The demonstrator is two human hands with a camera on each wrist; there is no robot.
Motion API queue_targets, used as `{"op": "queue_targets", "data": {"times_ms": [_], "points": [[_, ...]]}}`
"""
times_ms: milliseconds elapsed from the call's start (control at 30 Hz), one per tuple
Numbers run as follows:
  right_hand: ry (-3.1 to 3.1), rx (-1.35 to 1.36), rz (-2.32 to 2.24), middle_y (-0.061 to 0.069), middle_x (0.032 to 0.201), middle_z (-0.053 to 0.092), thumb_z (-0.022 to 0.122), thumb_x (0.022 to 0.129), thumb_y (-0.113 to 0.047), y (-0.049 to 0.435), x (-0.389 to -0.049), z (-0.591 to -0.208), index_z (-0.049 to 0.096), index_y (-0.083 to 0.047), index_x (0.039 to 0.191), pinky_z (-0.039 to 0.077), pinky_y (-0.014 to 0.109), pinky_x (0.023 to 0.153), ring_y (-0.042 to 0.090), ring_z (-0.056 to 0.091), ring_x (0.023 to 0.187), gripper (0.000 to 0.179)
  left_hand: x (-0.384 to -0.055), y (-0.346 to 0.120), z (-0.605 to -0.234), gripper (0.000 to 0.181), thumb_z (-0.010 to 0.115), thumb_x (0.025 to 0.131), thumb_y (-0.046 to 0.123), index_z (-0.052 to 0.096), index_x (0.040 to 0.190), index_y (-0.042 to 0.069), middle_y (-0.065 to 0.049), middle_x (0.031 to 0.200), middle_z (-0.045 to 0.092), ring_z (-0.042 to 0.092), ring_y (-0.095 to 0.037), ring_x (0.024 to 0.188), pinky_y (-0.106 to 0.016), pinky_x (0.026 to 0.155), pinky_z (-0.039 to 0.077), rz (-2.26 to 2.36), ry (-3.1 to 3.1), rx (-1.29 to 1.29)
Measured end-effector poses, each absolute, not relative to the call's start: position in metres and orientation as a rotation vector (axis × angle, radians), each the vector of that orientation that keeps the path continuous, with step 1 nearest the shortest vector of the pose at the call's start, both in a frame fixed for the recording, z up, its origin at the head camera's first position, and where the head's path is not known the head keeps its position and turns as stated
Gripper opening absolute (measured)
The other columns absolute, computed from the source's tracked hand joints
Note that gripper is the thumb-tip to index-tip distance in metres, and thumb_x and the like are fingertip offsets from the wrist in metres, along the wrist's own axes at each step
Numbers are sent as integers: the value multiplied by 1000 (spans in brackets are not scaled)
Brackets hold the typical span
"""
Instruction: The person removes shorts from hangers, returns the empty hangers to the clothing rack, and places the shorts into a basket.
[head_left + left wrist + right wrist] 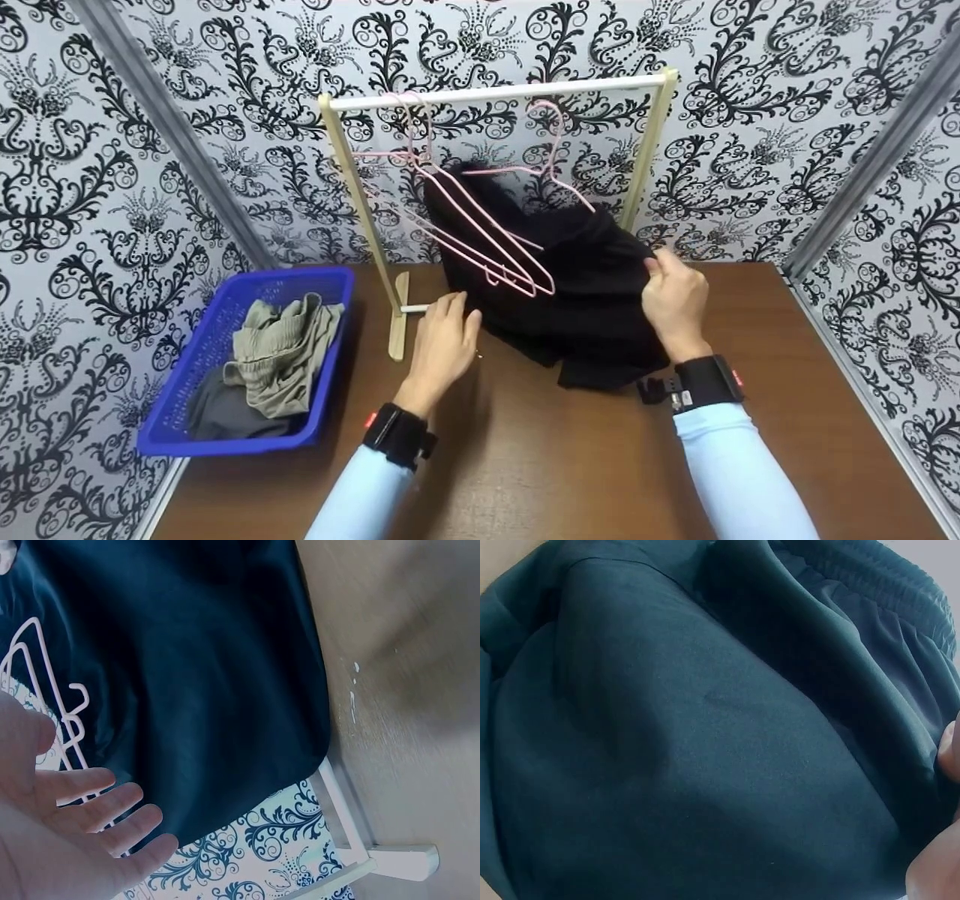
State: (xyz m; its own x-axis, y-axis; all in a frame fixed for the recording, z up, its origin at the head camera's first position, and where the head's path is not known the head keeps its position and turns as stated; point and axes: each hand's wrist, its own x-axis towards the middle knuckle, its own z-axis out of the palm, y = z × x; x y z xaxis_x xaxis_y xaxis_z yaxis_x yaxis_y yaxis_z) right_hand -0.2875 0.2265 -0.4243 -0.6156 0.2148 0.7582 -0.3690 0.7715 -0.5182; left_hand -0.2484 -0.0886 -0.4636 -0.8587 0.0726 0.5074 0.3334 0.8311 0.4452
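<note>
Black shorts [607, 292] hang in front of the rack, spread across its middle and right. My right hand [679, 304] grips their right edge; in the right wrist view, fingers show beside the gathered elastic waistband [889, 604]. A pink hanger [552, 154] stands at the top of the shorts, its lower right end at the cloth and its hook just under the rack's bar. My left hand [444, 337] is at the left side of the shorts, its fingers extended in the left wrist view. Two pink hangers [480, 212] overlap the shorts, hooked over the bar.
The rack has a white bar [495, 93] and pale wooden posts [360, 195]. Left of it, a blue plastic basket [161, 420] holds a khaki garment [281, 352] and a dark grey one [236, 409]. Patterned walls enclose the brown table [540, 465].
</note>
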Motion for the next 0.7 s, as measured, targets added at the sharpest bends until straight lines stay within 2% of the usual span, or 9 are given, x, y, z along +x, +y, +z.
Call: {"op": "queue_targets", "data": {"times_ms": [167, 367, 700], "points": [[-2087, 99, 851, 29, 80, 70, 69, 92, -9, 227, -285, -432, 65, 5, 87, 46, 66, 66, 59, 64, 74, 15, -247, -89, -466, 42, 57, 105, 23, 62, 134, -6, -24, 132, 63, 59, -45, 122, -59, 98, 49, -737, -2526, -299], [-2099, 79, 862, 28, 76, 68, 70, 90, -9, 230, -284, -441, 62, 3, 83, 45, 67, 65, 60, 63, 73, 16, -247, -90, -469, 41, 57, 104, 21, 62, 133, -7, -24, 131, 63, 59, -45, 122, -59, 96, 50, -736, -2515, -313], [-2104, 61, 882, 27, 79, 71, 71, 90, -8, 232, -279, -458, 66, 3, 86, 46, 67, 65, 58, 65, 74, 12, -248, -91, -472, 40, 58, 103, 19, 63, 131, -8, -25, 128, 64, 61, -46, 119, -59, 97, 50, -742, -2486, -325]]}}
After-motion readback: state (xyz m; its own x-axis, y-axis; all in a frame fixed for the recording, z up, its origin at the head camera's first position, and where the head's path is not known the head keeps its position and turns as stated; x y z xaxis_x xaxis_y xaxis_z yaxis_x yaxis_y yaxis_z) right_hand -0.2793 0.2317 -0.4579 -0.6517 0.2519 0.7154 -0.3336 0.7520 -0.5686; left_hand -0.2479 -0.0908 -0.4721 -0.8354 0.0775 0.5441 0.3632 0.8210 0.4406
